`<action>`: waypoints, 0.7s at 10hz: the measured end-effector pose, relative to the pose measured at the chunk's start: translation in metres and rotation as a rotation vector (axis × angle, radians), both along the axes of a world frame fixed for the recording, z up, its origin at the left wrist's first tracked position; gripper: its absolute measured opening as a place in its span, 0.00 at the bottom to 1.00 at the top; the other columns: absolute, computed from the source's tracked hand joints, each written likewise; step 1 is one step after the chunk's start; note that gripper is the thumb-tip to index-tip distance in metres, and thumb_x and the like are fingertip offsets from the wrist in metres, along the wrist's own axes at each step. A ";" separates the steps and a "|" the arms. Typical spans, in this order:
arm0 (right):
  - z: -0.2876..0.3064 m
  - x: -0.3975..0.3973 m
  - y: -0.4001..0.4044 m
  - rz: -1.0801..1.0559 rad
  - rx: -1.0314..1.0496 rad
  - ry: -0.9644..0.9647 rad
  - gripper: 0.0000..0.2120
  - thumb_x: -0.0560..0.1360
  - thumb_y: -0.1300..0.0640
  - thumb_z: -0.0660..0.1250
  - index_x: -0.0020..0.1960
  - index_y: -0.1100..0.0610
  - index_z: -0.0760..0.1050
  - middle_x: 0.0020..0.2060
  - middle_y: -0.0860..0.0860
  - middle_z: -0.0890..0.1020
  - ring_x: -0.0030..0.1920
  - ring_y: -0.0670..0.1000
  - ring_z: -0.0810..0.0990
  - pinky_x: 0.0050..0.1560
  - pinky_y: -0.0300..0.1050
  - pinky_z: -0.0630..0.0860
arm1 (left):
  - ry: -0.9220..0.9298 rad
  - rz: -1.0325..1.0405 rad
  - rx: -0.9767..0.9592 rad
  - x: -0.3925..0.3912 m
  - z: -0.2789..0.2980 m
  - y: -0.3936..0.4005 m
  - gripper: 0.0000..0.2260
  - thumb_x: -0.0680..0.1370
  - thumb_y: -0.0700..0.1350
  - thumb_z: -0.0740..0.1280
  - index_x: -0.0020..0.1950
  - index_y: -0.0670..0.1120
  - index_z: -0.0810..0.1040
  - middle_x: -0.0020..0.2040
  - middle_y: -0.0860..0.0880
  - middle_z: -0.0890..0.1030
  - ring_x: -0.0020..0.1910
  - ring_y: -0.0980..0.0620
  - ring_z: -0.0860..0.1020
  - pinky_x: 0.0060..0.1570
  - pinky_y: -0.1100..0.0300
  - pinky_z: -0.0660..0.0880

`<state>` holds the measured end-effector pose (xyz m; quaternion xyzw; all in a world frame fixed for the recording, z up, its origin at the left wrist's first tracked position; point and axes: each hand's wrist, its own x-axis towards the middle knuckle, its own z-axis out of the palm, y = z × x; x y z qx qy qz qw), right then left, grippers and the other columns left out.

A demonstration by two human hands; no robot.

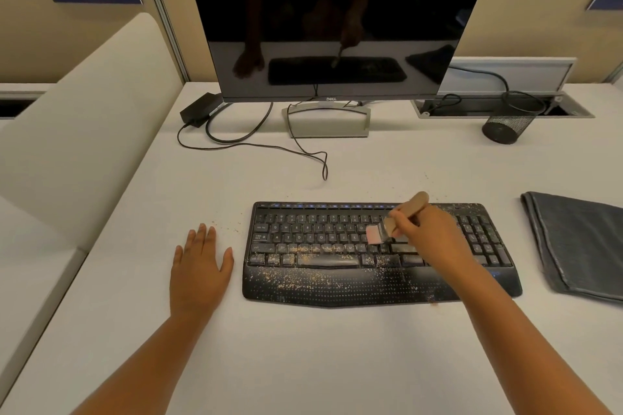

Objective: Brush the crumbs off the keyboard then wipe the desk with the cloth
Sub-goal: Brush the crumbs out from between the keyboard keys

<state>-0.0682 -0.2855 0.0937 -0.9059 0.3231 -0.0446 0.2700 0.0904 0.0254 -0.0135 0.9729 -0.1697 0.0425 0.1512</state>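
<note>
1. My left hand (199, 266) lies flat on the desk (303, 364), just left of the keyboard (381, 256), narrowing that gap.
2. Bare desk lies between me and the keyboard.
3. The folded cloth (580, 246) occupies the right side; a bare strip separates it from the keyboard.
4. Behind the keyboard, a loose cable (317, 158), the monitor stand (328, 123) and a mesh pen cup (509, 125) obstruct the rear.

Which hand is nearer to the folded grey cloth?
Right. The right hand holds the brush over the keyboard, nearer the cloth. The left hand rests flat beyond the keyboard's far side.
</note>
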 end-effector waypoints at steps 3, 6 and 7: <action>0.010 -0.026 -0.021 -0.140 -0.094 0.040 0.20 0.80 0.50 0.57 0.39 0.62 0.78 0.30 0.54 0.79 0.31 0.52 0.77 0.31 0.44 0.70 | -0.002 0.003 -0.002 0.001 -0.002 0.000 0.25 0.79 0.51 0.58 0.73 0.41 0.61 0.74 0.44 0.61 0.74 0.47 0.56 0.72 0.51 0.51; 0.012 -0.026 -0.014 -0.083 -0.100 0.054 0.20 0.81 0.47 0.52 0.42 0.59 0.73 0.34 0.54 0.79 0.35 0.53 0.77 0.38 0.47 0.73 | -0.003 -0.002 0.002 0.003 -0.003 0.000 0.25 0.79 0.51 0.58 0.73 0.41 0.61 0.74 0.44 0.62 0.74 0.46 0.57 0.72 0.50 0.52; 0.016 -0.030 -0.015 -0.086 -0.099 0.065 0.20 0.81 0.48 0.52 0.39 0.58 0.72 0.35 0.55 0.80 0.36 0.54 0.77 0.39 0.48 0.74 | -0.004 -0.002 0.002 0.002 -0.003 0.001 0.25 0.78 0.51 0.59 0.73 0.41 0.62 0.73 0.44 0.62 0.74 0.46 0.57 0.72 0.50 0.52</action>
